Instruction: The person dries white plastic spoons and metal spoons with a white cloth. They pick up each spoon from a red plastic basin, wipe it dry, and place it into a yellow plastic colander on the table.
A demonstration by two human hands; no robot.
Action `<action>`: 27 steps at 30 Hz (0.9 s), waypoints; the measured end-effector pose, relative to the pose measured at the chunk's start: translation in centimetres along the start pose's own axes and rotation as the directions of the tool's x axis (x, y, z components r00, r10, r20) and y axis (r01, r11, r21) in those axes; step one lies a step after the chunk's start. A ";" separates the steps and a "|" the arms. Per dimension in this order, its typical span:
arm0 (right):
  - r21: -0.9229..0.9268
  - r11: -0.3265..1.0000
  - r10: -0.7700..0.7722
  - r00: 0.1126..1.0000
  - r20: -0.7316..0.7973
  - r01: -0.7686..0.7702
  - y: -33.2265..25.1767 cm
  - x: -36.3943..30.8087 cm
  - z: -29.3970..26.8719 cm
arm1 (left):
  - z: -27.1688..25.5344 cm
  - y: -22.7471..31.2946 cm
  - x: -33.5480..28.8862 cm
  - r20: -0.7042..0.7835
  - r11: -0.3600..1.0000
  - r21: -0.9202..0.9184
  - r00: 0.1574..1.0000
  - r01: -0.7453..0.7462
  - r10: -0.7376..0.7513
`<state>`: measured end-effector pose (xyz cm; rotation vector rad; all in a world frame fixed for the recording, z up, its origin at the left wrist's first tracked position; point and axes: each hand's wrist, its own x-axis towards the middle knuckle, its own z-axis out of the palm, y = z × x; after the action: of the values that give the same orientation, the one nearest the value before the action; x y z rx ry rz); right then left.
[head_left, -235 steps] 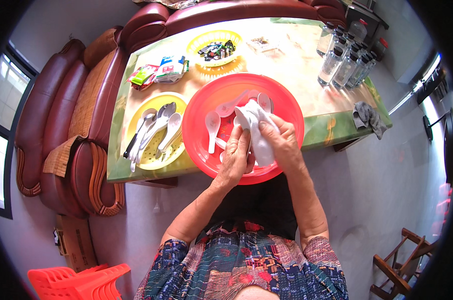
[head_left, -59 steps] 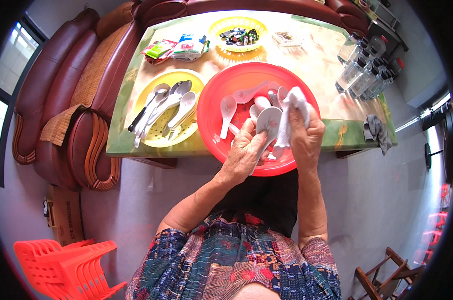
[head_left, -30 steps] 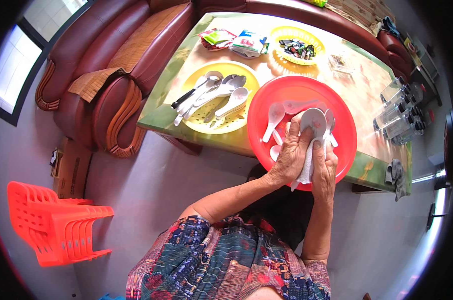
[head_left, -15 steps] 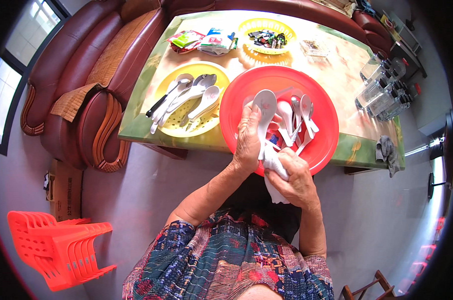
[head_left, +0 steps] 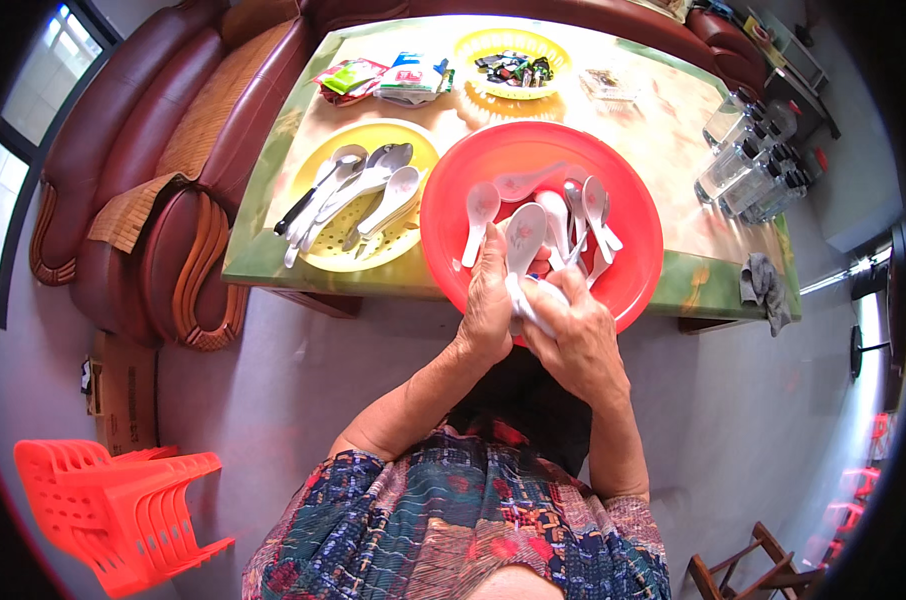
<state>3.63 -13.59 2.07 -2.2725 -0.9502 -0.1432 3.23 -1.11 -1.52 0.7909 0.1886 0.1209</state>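
White spoon [head_left: 525, 235] gripped in curled L hand [head_left: 488, 305]; R hand [head_left: 578, 335] bent, pinching wht cloth [head_left: 539, 306].

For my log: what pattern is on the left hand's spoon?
The spoon is white with a pinkish flower-like motif, best seen in the head view.

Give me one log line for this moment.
left hand: holds white spoon; right hand: holds white cloth at handle; red basin: more spoons

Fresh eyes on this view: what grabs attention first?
The big red basin comes first, at the table's near edge, with spoons inside. At its near rim, the left hand holds a white spoon and the right hand a white cloth. Red chairs stand stacked at lower left.
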 end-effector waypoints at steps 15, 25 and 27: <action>-0.078 0.997 -0.031 0.870 -0.492 -0.009 1.1 3.7 1.7 | 1.1 0.3 -0.8 0.114 0.991 -0.124 0.993 0.039 -0.025; 0.690 0.674 0.497 0.853 -0.158 -0.265 2.8 0.0 -1.7 | 0.1 1.1 -1.2 0.215 0.866 0.486 0.976 -0.122 0.017; 0.521 0.837 0.404 0.829 -0.387 -0.164 2.2 0.0 -2.3 | 0.0 0.2 -0.7 0.312 0.575 0.695 0.901 -0.432 0.300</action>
<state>5.44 -16.21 2.66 -1.7682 -0.3083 -0.2973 2.54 -1.05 -1.31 1.6854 -0.1091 0.3937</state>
